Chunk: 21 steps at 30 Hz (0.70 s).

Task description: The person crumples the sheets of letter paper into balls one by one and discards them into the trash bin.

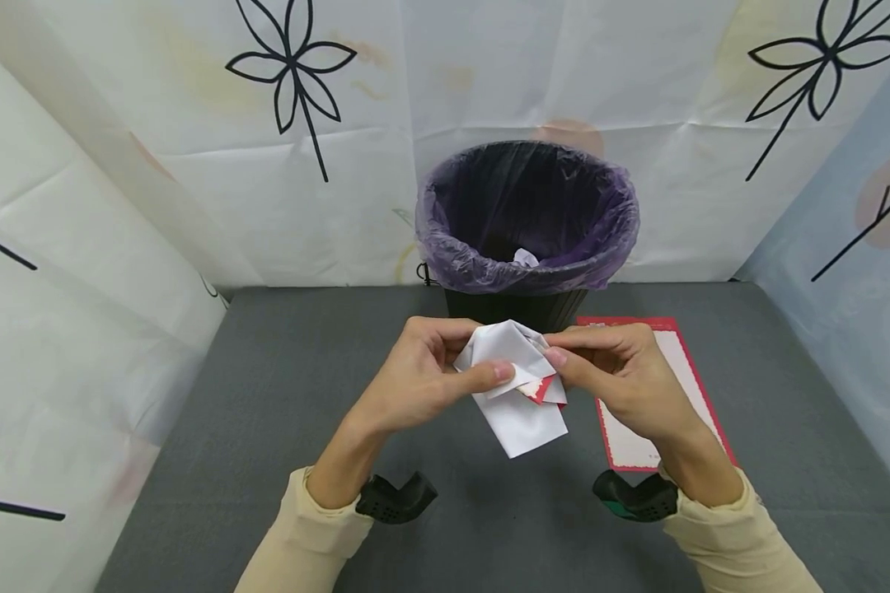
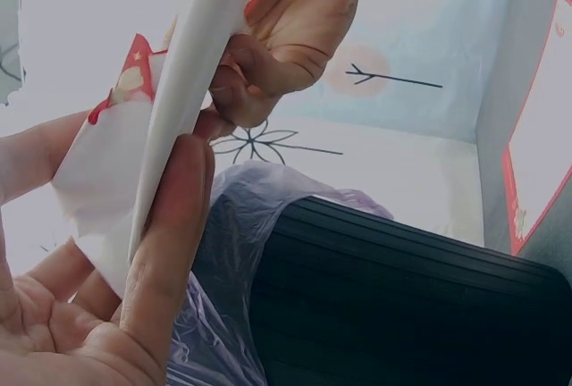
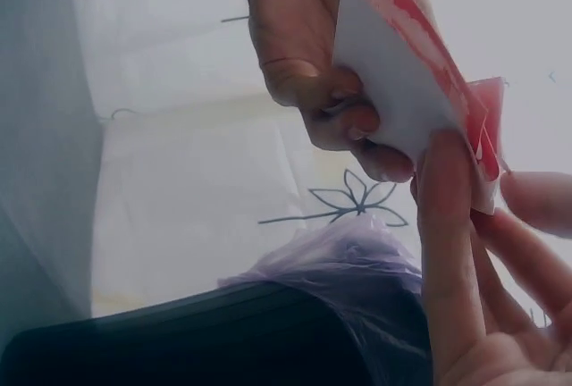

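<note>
A folded sheet of white paper with a red printed border (image 1: 522,420) is held between both hands above the grey table. My left hand (image 1: 433,371) pinches its left side, thumb on top and fingers behind. On the right edge, my right hand (image 1: 623,371) pinches a fold between thumb and index finger. The left wrist view shows the paper (image 2: 179,91) nearly edge-on, with red corners peeking out of the folds. In the right wrist view the folded paper (image 3: 393,91) shows its white back and red edge, fingers on both sides.
Behind the hands stands a black bin (image 1: 519,306) lined with a purple plastic bag (image 1: 445,263); a crumpled white scrap (image 1: 525,258) lies inside. A flat red-bordered sheet (image 1: 634,453) lies on the table (image 1: 267,412) at the right, partly under the right hand. White patterned cloth (image 1: 341,222) surrounds the table.
</note>
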Tool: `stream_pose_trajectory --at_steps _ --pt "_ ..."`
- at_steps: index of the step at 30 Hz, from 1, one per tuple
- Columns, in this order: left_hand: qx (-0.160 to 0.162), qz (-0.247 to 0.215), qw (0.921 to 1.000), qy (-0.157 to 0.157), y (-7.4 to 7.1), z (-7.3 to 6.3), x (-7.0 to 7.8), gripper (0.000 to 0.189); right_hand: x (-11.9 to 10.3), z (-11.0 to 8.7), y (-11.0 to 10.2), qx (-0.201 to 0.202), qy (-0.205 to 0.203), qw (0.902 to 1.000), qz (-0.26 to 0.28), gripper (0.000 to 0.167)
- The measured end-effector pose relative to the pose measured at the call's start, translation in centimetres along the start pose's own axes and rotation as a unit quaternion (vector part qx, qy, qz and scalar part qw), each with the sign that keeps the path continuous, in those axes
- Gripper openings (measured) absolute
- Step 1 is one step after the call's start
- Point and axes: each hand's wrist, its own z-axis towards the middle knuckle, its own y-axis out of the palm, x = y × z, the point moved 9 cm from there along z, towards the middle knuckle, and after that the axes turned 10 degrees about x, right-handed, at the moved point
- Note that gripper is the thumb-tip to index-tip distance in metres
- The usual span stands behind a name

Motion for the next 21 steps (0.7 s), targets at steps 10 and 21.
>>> stream_pose_trajectory --at_steps 10,21 --pt "0.021 -0.081 0.9964 -0.011 -0.5 0.1 -0.2 0.024 -0.2 -1.2 1.4 -0.144 -0.050 0.9787 0.138 0.072" --pt "0.046 -0.147 0.9877 -0.028 -0.2 0.1 -1.1 0.033 0.1 -1.3 1.7 -0.011 -0.087 0.9951 0.046 0.101"
